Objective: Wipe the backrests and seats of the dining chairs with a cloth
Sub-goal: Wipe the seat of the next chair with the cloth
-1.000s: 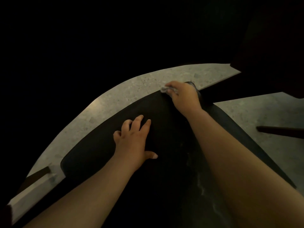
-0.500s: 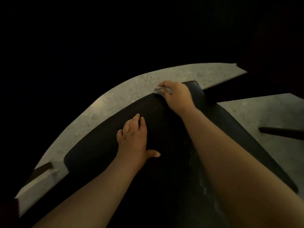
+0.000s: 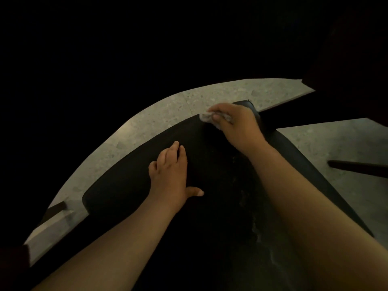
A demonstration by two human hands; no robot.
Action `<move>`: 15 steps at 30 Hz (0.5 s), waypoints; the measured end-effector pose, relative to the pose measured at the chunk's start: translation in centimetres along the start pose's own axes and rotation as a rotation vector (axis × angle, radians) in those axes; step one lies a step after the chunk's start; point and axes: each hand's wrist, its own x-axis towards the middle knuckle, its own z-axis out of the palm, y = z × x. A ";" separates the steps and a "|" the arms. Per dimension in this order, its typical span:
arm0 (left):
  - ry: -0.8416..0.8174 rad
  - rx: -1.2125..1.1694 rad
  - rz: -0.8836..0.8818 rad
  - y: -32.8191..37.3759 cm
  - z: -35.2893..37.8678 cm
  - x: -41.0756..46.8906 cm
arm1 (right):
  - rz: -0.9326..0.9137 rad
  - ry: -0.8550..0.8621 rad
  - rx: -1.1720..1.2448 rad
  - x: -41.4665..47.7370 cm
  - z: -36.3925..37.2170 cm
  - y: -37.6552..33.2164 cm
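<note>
A black padded chair seat point(image 3: 126, 185) fills the lower middle of the dim head view. My right hand point(image 3: 235, 122) grips a small whitish cloth point(image 3: 206, 117) and holds it against the seat's far edge, near its far right corner. My left hand point(image 3: 171, 171) lies flat on the seat's middle, fingers straight and together, thumb stretched out to the right. Faint pale streaks show on the seat between my forearms.
Speckled stone floor point(image 3: 168, 110) curves beyond the seat and continues at right. A dark chair leg point(image 3: 357, 166) lies across the floor at right. Dark furniture looms at the upper right point(image 3: 346, 59). A pale slanted edge point(image 3: 48, 227) sits at lower left. The upper view is black.
My right hand has slid the cloth a little leftward along the seat's far edge. The fingers of my left hand have drawn together, and the view has shifted slightly.
</note>
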 end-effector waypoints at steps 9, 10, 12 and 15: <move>-0.012 0.019 -0.021 0.2 -0.1 0.1 | -0.012 -0.290 0.007 -4.6 -0.1 0.8; -0.018 0.026 -0.023 0.2 -0.2 0.2 | -0.011 -0.332 0.017 -5.7 -0.9 1.0; -0.026 0.033 -0.027 0.2 -0.2 0.3 | -0.008 -0.297 0.083 -6.9 -2.1 1.1; -0.028 0.033 -0.024 0.2 -0.2 0.3 | 0.024 0.016 0.131 -5.1 -3.1 1.4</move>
